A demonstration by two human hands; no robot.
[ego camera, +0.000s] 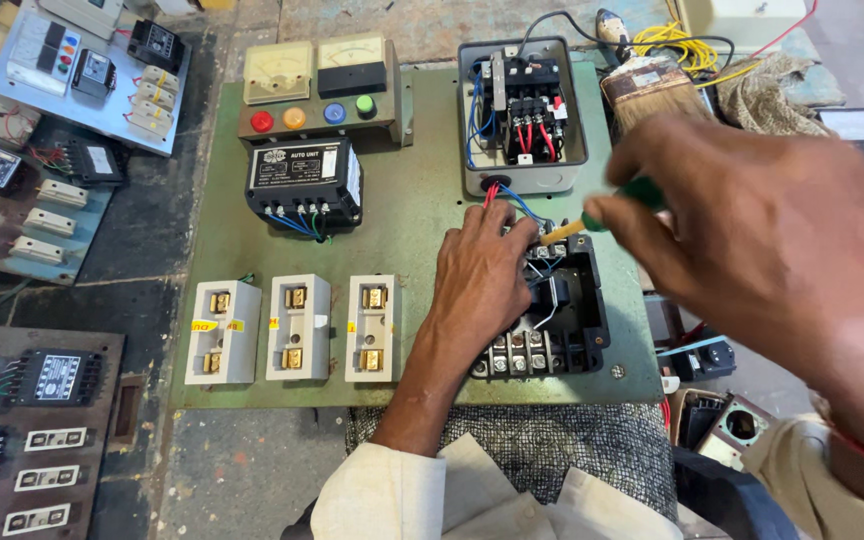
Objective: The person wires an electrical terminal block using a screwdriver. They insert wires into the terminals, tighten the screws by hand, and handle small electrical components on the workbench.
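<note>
Right hand point(752, 230) (grip closed) holds screwdriver point(592, 222) pointing left-down at black unit point(572, 310); left hand point(482, 275) rests flat.

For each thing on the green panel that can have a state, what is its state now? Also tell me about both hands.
left hand: resting on the black terminal box, fingers at its wires
right hand: gripping a screwdriver
screwdriver: held, tip pointing at the box's top edge
black terminal box: open, no cover
grey starter box: lid off, wiring exposed
three white fuse holders: uncovered, contacts showing
paintbrush: lying unused
</note>
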